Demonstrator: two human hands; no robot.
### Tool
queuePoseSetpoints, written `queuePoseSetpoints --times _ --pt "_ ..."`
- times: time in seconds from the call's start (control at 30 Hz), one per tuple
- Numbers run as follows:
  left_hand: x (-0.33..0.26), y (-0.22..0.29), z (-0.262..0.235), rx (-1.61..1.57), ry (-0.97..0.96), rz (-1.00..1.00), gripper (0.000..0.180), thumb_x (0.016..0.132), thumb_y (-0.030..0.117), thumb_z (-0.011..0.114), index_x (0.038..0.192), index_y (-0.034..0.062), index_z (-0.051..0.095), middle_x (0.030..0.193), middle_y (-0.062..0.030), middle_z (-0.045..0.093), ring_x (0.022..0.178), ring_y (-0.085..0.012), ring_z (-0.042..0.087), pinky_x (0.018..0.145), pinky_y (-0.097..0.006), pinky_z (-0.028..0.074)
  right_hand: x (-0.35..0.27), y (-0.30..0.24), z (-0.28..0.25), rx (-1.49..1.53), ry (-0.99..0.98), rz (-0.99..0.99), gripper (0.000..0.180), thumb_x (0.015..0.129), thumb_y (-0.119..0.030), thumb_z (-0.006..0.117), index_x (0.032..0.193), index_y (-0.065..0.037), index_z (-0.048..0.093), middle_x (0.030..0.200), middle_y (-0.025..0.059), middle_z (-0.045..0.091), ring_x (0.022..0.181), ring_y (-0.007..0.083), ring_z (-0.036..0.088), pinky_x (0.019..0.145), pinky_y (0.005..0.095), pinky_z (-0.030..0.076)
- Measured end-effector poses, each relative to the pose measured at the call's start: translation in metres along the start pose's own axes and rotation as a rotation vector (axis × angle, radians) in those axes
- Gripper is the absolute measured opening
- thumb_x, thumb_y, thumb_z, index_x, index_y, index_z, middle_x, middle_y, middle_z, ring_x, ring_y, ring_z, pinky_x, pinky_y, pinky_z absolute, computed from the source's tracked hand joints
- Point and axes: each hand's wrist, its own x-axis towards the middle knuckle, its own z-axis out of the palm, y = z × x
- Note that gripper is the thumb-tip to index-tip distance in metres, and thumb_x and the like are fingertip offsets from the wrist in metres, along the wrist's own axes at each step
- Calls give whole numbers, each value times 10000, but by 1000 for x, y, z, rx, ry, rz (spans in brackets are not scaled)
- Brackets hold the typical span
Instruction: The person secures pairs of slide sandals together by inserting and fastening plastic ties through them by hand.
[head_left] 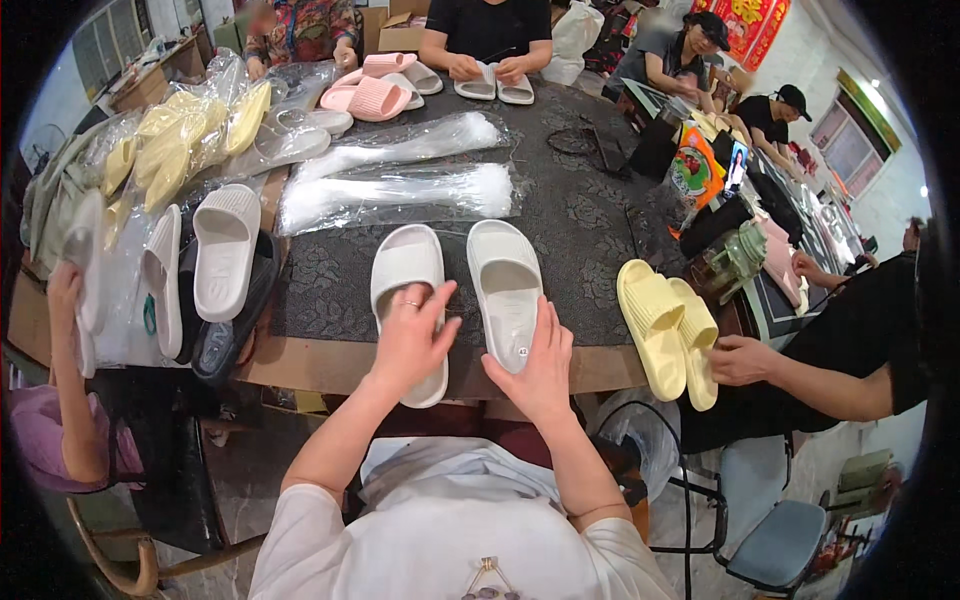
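Note:
Two white slide slippers lie side by side on the dark patterned table cover in front of me, toes pointing away. My left hand (413,335) rests on the left slipper (408,250), its fingers spread over the footbed just behind the strap. At the right slipper (505,265), my right hand (540,360) grips the heel, with the thumb at the back end and the fingers along the outer side. A small round sticker shows on that heel. The left slipper's heel reaches over the table's front edge.
Clear-bagged bundles of thin white strips (400,190) lie beyond the slippers. On the left are bagged yellow slippers (185,140) and loose white slippers (227,250). A co-worker's hand (745,360) touches yellow slippers (655,325) on the right, near a glass jug (735,262). Pink slippers (368,98) sit at the back.

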Motion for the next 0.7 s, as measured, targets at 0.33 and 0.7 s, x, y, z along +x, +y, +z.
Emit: queuePoseSetpoints --times 0.33,0.7 --pt "8 -4 -35 -377 -73 -123 327 841 178 677 1154 86 657 1002 -101 682 735 -207 641 624 -306 516 33 10 -34 143 110 -213 461 758 -287 764 1129 -53 621 1217 131 571 1131 331 502 962 430 412" --pt "99 -50 -32 307 -114 -243 253 825 311 677 922 83 729 848 -110 687 816 -324 631 749 -414 518 177 -1 45 93 -110 -374 244 778 -252 695 971 -104 715 986 110 669 994 304 602 848 400 491"
